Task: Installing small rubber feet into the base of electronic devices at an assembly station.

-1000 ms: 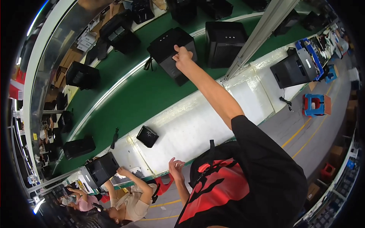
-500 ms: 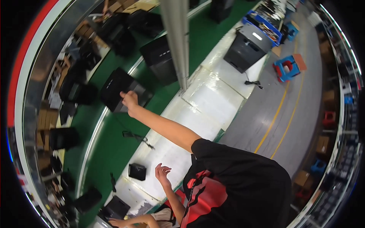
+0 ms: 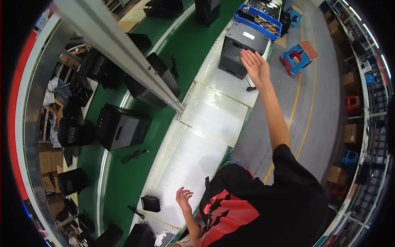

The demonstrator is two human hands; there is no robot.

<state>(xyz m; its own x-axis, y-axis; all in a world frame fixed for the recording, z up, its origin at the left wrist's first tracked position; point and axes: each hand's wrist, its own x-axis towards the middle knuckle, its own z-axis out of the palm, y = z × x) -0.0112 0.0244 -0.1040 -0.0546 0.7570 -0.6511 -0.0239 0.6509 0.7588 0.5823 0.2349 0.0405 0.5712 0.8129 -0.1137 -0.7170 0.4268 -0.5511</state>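
My right hand [image 3: 256, 69] is raised at the end of an outstretched arm, fingers straight and palm bare. It overlaps the right edge of a black box-shaped appliance [image 3: 234, 47] on the white bench; whether it touches is unclear. My left hand [image 3: 184, 198] hovers over the bench with loosely bent, parted fingers and holds nothing. A small black box [image 3: 151, 203] lies beside it. A larger black appliance [image 3: 119, 126] with a slot in its side and a bundled cord [image 3: 133, 155] rests on the green conveyor at the left.
A white bench [image 3: 205, 111] runs along the green conveyor [image 3: 123, 177]. A grey metal post [image 3: 123, 55] rises between them. At the back stands a blue tray [image 3: 259, 22] of tools. On the grey floor at right sits a blue-and-red stool [image 3: 297, 58]. More black appliances line the conveyor.
My right hand has left the appliance on the conveyor and swung right towards the one on the bench, its fingers straightening. The view has shifted. My left hand stays over the bench.
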